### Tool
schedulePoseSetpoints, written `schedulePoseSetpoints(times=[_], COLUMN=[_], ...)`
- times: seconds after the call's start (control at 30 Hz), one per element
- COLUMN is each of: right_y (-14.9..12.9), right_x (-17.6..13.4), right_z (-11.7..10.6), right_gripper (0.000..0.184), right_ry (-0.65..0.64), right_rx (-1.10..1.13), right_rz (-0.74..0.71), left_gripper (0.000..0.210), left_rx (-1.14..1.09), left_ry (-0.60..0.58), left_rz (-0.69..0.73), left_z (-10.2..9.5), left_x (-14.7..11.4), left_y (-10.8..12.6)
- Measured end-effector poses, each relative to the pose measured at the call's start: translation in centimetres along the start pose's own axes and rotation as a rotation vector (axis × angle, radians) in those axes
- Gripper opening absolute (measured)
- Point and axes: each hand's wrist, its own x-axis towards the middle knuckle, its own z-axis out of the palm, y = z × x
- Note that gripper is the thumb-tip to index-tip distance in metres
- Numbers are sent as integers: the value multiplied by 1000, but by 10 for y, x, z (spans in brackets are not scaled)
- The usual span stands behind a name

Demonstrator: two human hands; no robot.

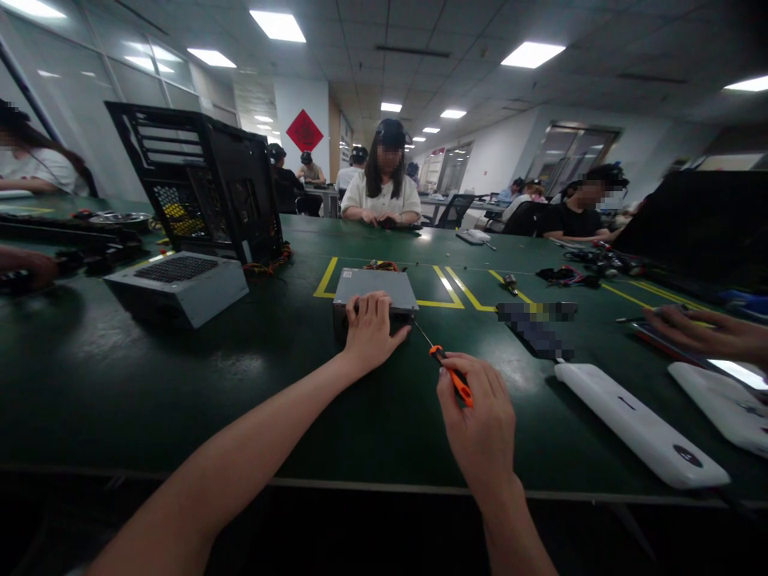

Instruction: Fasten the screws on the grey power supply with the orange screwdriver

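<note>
A grey metal computer power supply lies on the green table in front of me, its wires bunched behind it. My left hand grips it from the near side, fingers bent over the top edge and thumb stretched towards the right front corner. Between the thumb and fingers of my right hand is a screwdriver with an orange and black handle. Its thin shaft slants up and left, and the tip is at or close to the power supply's right front corner. Whether it sits in a screw cannot be made out.
To the left are a second power supply and an upright black computer case. On the right lie a long white device, cables and a co-worker's hand. Another person sits opposite. Yellow tape marks the table.
</note>
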Motion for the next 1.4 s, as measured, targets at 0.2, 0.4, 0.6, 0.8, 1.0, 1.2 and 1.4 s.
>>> schedulePoseSetpoints(times=[0.2,0.4,0.6,0.8,1.0,1.2,1.4], right_y=[0,-4,-17,-20,-20,-21,-22], right_x=[0,-1,1,1,2,-3,-3], right_z=[2,-1,6,12,16,16,16], right_gripper=[11,11,12,12,13,22,15], right_ry=[3,19,-63,-91,-109,-187,-144], right_rx=[6,21,82,71,42,-7,-70], right_rz=[3,-16,-34,-40,-46,33,-103], left_gripper=[35,36,38,31,29,31,31], left_rx=[5,4,-38,-68,-56,-63,-72], left_ry=[49,51,-35,-44,-56,-60,-63], left_rz=[-64,-65,54,79,68,69,78], left_z=[7,5,-7,-11,-11,-12,-13], left_x=[3,2,-4,-4,-4,-4,-4], left_y=[7,6,-5,-11,-10,-10,-10])
